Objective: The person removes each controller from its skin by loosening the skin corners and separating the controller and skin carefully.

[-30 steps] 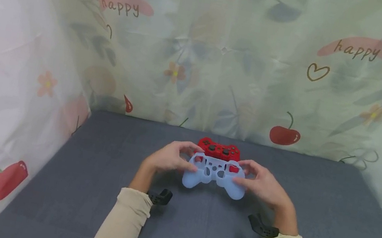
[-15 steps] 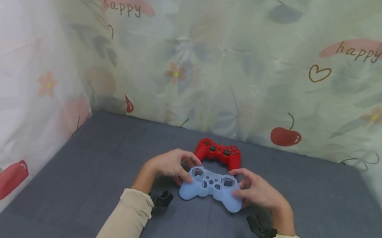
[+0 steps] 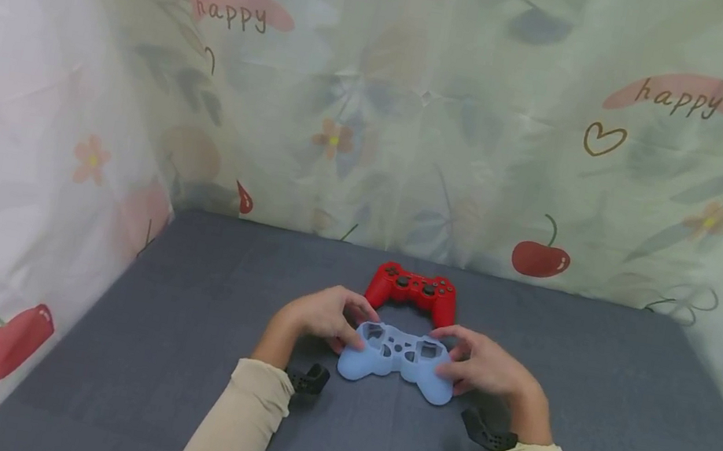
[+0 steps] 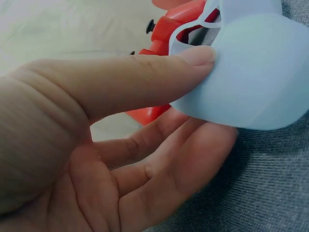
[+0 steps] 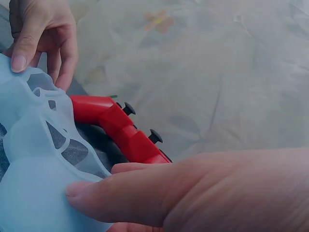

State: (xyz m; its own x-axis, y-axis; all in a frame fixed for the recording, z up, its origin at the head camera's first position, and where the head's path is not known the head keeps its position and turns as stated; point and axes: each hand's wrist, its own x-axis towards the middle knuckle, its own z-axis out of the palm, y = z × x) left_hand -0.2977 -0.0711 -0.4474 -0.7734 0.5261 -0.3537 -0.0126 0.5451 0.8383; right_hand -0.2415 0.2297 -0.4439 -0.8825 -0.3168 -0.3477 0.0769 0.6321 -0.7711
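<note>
While both hands pinch it, the blue cover (image 3: 399, 359) lies between them on the grey bench (image 3: 592, 392): the left hand (image 3: 318, 314) holds its left lobe, thumb on top and fingers (image 4: 164, 169) beneath, the right hand (image 3: 488, 366) likewise its right lobe. Just beyond the fingertips sits the red gamepad (image 3: 413, 290), apart from the cover.

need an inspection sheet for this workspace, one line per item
surface: grey mat, flat
job's things: blue cover off the red controller, which lies behind it on the mat
clutter: nothing seen
grippers: left hand and right hand each pinch one end of the cover
cables: nothing seen
surroundings: cherry-print curtain on three sides
</note>
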